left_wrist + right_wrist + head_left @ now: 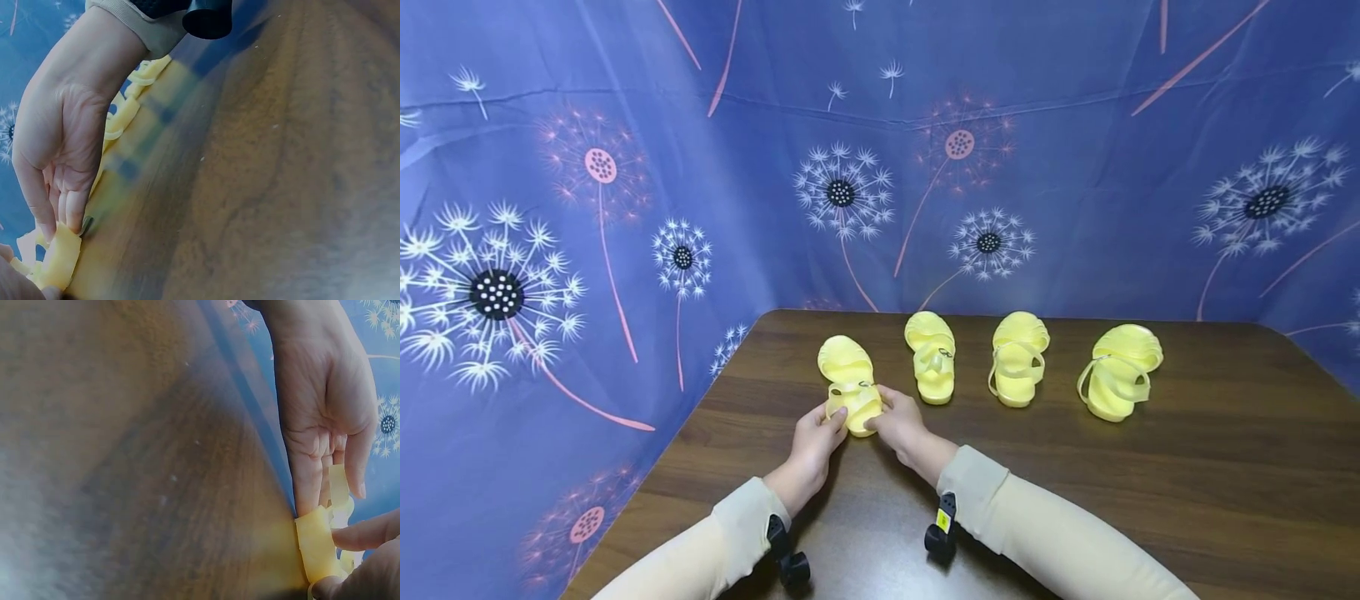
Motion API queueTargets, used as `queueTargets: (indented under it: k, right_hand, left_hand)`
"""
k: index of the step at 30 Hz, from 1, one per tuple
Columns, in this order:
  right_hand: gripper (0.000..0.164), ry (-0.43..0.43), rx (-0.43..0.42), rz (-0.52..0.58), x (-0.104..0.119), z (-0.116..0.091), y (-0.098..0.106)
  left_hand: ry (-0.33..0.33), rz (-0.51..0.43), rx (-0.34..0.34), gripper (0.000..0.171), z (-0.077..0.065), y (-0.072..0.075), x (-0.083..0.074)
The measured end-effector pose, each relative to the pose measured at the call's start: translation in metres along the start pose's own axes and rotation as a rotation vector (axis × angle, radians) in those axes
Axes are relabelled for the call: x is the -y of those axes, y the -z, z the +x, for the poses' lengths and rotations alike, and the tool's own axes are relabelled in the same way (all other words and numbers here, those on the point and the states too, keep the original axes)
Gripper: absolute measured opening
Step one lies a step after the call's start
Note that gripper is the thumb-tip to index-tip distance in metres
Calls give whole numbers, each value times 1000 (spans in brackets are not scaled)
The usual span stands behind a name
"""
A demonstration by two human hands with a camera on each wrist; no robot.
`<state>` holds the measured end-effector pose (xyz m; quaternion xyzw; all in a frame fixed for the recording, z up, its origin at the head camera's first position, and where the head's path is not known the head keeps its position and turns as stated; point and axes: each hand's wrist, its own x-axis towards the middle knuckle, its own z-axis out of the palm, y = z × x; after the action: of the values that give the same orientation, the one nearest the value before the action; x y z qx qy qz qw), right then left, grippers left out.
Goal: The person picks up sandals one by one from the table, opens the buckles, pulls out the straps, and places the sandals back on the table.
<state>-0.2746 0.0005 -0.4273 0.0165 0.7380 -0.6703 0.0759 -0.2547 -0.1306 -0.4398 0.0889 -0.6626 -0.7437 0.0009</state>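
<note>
A pale yellow child's sandal (847, 367) lies on the table, its heel towards me. My left hand (815, 442) grips the left side of its heel end, with the thumb by the strap. On the opposite side my right hand (904, 421) holds the heel end, thumb over the rim. Seen in the left wrist view, the right hand (69, 137) reaches down to the heel (61, 259). From the right wrist view, the left hand (325, 394) has its fingers along the heel (317, 547) and its thumb near the strap.
Three more yellow sandals stand in a row to the right: one sandal (935, 358) nearest, a second sandal (1018, 358), and a third sandal (1122, 371) farthest off. The brown wooden table (1210, 492) ends at a blue dandelion-print curtain (1090, 208).
</note>
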Motion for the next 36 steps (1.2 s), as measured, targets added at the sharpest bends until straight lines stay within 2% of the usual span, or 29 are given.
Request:
queueTargets:
  k: [15,36]
  right_hand:
    - [72,31,41,14,-1,-17,2]
    - [71,37,72,4,-2,-38,10]
  left_hand:
    - [-20,-29,60,48,-19,6,0]
    - [-11,-11,99,50,-41,6,2]
